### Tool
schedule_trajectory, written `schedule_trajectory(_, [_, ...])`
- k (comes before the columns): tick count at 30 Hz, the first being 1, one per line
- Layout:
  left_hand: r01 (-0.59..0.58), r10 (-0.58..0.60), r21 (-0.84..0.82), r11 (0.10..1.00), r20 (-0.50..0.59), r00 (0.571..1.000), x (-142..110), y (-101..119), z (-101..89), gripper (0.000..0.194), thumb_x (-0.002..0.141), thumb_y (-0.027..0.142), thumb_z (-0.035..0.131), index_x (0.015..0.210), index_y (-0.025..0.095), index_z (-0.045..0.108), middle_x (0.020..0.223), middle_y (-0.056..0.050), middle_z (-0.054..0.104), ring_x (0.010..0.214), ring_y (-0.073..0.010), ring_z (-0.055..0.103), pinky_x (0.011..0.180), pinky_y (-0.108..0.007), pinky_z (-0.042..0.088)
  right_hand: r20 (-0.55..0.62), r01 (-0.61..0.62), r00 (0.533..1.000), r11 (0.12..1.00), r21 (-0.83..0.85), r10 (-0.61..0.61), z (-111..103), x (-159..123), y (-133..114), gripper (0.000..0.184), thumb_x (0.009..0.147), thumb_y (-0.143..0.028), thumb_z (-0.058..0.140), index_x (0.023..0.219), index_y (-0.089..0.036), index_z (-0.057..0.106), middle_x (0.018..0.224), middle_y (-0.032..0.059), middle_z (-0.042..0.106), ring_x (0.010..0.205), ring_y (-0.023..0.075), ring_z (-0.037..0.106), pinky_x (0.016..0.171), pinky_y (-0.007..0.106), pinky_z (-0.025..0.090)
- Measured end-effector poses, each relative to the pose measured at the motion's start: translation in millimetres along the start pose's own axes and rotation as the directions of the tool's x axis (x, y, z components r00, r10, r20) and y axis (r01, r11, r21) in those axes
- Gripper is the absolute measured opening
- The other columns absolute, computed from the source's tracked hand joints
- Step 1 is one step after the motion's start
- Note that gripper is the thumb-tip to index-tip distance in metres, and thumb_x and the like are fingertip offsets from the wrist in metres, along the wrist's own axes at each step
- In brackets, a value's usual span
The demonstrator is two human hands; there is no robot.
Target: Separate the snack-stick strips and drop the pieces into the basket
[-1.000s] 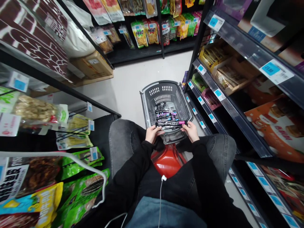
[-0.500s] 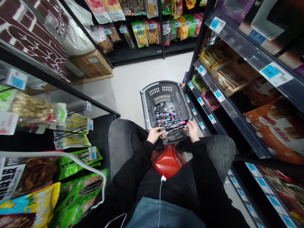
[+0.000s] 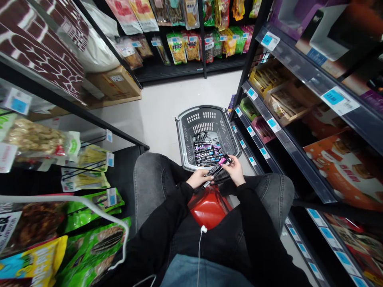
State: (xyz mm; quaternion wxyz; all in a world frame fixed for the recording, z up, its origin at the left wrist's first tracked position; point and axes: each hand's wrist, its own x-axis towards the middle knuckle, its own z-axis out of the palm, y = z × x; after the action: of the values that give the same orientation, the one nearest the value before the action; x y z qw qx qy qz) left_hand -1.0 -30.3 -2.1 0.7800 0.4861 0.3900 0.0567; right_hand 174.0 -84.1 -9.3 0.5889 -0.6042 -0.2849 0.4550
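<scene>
Between my hands I hold a slim black packet with a pink patch (image 3: 218,167), slanting up to the right over the near rim of a grey shopping basket (image 3: 197,113). My left hand (image 3: 198,178) is closed on its lower end, thumb on top. My right hand (image 3: 235,171) pinches its upper end. What exactly is inside the packet I cannot make out. Down in the basket lies a loose heap of similar slim dark packets (image 3: 206,153), some with blue or purple marks. The basket stands on the floor in front of my bent knees.
A red glossy seat (image 3: 209,209) shows between my thighs. Shelves with price tags (image 3: 272,124) stand close on the right. Hanging snack bags (image 3: 42,137) and a white hook-shaped bar (image 3: 98,205) are on the left. A cardboard box (image 3: 115,85) and more snack shelves lie ahead.
My hands have come closer together and slightly towards me. The packet has turned from nearly level to a steeper slant. My right hand has moved left along with its end.
</scene>
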Motion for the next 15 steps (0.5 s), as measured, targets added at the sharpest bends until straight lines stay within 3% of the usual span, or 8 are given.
schedule_trajectory(3, [0.003, -0.005, -0.045, 0.999, -0.041, 0.999, -1, 2, 3.1, 0.034, 0.056, 0.035, 0.073, 0.079, 0.012, 0.063, 0.063, -0.006, 0.067, 0.045, -0.0147, 0.059, 0.043, -0.023, 0.047, 0.035, -0.017, 0.999, 0.998, 0.055, 0.015, 10, -7, 1, 0.077, 0.049, -0.024, 0.074, 0.117, -0.025, 0.037, 0.101, 0.0036, 0.055, 0.079, 0.0150, 0.061, 0.069, 0.027, 0.052])
schedule_trajectory(6, [0.008, -0.012, -0.055, 0.998, -0.070, 0.998, -1, 3, 4.5, 0.038, 0.057, 0.036, 0.073, 0.083, 0.010, 0.063, 0.064, -0.007, 0.067, 0.045, -0.0150, 0.059, 0.043, -0.024, 0.047, 0.041, -0.023, 0.999, 0.997, 0.080, 0.020, 16, -10, 2, 0.086, 0.049, -0.022, 0.074, 0.122, -0.028, 0.030, 0.105, 0.0036, 0.050, 0.075, 0.0127, 0.061, 0.066, 0.026, 0.052])
schedule_trajectory(12, [-0.023, 0.022, -0.021, 1.000, -0.042, 0.999, -1, 2, 5.2, 0.031, 0.055, 0.033, 0.074, 0.074, 0.011, 0.063, 0.063, -0.006, 0.066, 0.046, -0.0147, 0.059, 0.043, -0.024, 0.047, -0.088, -0.009, 0.996, 1.000, 0.023, 0.011, 10, -5, 6, 0.047, 0.067, -0.037, 0.060, 0.108, -0.022, 0.042, 0.084, -0.0010, 0.053, 0.062, 0.0090, 0.056, 0.052, 0.020, 0.049])
schedule_trajectory(15, [-0.051, 0.051, -0.003, 0.999, 0.019, 0.999, 0, 1, 3.2, 0.030, 0.053, 0.029, 0.075, 0.072, 0.011, 0.063, 0.059, -0.004, 0.065, 0.047, -0.0146, 0.059, 0.046, -0.025, 0.048, -0.156, -0.038, 0.987, 0.999, 0.007, 0.039, 0, 1, 5, 0.035, 0.070, -0.043, 0.055, 0.094, -0.020, 0.045, 0.072, -0.0033, 0.052, 0.056, 0.0087, 0.052, 0.048, 0.020, 0.046])
